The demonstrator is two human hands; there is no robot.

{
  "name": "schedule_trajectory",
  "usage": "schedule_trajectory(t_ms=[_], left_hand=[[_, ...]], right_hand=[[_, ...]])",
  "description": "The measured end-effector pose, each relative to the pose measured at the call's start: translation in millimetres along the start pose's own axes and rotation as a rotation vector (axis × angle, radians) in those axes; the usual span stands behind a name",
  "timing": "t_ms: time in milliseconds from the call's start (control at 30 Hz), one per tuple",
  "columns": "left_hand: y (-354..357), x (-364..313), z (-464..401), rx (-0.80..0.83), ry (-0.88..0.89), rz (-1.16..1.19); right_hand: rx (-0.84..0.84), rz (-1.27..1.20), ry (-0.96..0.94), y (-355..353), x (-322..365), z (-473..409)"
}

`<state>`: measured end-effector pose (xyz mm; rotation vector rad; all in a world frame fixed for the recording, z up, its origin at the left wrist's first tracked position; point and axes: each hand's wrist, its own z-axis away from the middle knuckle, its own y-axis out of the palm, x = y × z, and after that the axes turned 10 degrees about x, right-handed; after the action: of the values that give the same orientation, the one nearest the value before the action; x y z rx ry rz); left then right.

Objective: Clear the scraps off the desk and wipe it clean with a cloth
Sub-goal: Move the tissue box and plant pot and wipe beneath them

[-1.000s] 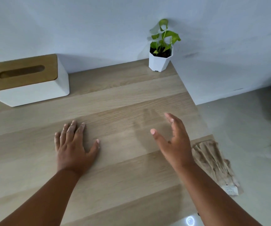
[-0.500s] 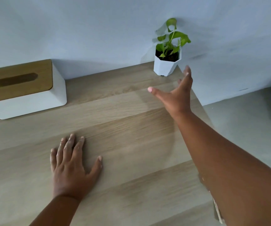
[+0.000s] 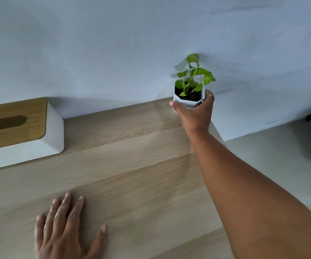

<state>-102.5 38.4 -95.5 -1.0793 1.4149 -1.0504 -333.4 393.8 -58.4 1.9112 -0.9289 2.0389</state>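
Evidently the right hand (image 3: 194, 114) had closed around the small white faceted pot holding a green leafy plant (image 3: 188, 94), thumb on the pot's left face and fingers wrapped round its right side, at the far right corner of the pale wood-grain surface (image 3: 132, 165). Whether the pot was resting on the surface or just lifted off it could not be told, since the hand hid its base. The grip looked meant to shift the pot aside so the patch beneath it could be wiped.

Nearer than the pot and well to its left, the left hand (image 3: 65, 228) lay flat on the surface, fingers straight and spread, holding nothing; it probably served as a brace while the other arm stretched forward. Far to the pot's left, against the wall, sat the white rectangular tissue box with a slotted wooden lid (image 3: 20, 131).

No scraps showed anywhere on the surface, and no cloth was in view, so the wiping seemed not yet under way here.
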Motion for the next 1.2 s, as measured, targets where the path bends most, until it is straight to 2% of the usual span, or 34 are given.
schedule_trajectory(t_ms=[400,800,1200], left_hand=[[-0.4,-1.1,-2.7,-0.007,0.019,0.011],[-10.8,-3.7,0.4,0.105,-0.015,0.071],[-0.1,8.0,3.8,0.097,0.002,0.077]], right_hand=[[-0.057,-0.031,-0.028,0.7,1.4,9.8],[0.044,-0.1,-0.156,15.2,20.5,61.6],[0.191,-0.124,-0.222,71.3,33.1,113.9]])
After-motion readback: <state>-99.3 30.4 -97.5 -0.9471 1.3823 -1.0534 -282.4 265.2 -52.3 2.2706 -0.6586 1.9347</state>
